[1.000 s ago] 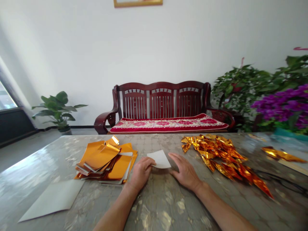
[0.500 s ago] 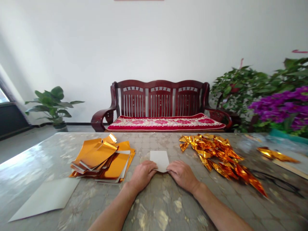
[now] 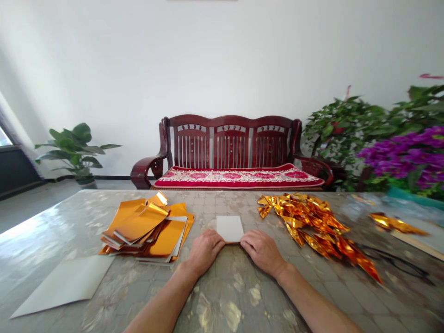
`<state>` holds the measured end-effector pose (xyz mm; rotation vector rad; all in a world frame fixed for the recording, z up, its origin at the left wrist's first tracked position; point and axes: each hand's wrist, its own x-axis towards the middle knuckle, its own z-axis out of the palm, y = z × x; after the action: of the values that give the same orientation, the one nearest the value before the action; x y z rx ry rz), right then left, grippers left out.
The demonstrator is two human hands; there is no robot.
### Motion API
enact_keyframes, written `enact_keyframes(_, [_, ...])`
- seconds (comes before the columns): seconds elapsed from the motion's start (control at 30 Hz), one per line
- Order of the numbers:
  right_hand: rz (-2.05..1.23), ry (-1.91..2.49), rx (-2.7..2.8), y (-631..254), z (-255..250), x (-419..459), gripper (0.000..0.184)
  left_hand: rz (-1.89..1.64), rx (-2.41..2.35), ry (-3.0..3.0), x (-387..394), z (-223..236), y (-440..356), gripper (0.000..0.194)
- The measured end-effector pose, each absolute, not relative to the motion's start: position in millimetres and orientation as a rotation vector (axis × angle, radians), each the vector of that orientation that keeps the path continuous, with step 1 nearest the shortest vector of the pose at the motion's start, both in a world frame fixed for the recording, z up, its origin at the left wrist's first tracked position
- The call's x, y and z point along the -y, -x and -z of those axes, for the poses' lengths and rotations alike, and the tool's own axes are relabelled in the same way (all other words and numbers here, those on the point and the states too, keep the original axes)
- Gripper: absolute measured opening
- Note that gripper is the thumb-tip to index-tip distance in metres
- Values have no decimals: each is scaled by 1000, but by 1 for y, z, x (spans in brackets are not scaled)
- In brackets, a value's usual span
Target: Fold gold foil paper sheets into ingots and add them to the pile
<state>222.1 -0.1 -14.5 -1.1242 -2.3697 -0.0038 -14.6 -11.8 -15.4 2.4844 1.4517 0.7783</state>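
A small white paper card (image 3: 230,228) lies flat on the marble-patterned table top (image 3: 62,217), squared to the near edge. My left hand (image 3: 205,252) and my right hand (image 3: 262,252) hold its lower corners from either side, their fingertips on the paper. To the left of my left hand lies a loose stack of gold foil sheets (image 3: 147,231). A heap of folded gold foil triangles (image 3: 308,225) sits to the right of my right hand, touching neither hand.
A large grey-white sheet (image 3: 64,286) lies at the near left of the table. At the right are a folded gold strip (image 3: 393,223) and a thin black object (image 3: 391,259). Behind the table's far edge stand a dark red wooden bench (image 3: 231,148) and potted plants (image 3: 391,138).
The card has turned from a slanted lie to square, and my hands have closed in from apart onto its lower corners. The whole view has shifted slightly as my head moved.
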Motion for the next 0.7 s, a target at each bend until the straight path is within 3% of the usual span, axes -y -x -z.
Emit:
enact_keyframes(0.3, [-122, 1181, 2291, -220, 12, 0, 18, -830, -1500, -2343, 7, 17, 14, 20])
enact_keyframes(0.43, [-141, 1241, 2275, -219, 12, -3, 26, -847, -1547, -2228, 3, 18, 13, 15])
enact_keyframes(0.7, [-66, 1357, 2257, -215, 14, -7, 26, -819, -1621, -2182, 1, 17, 11, 32])
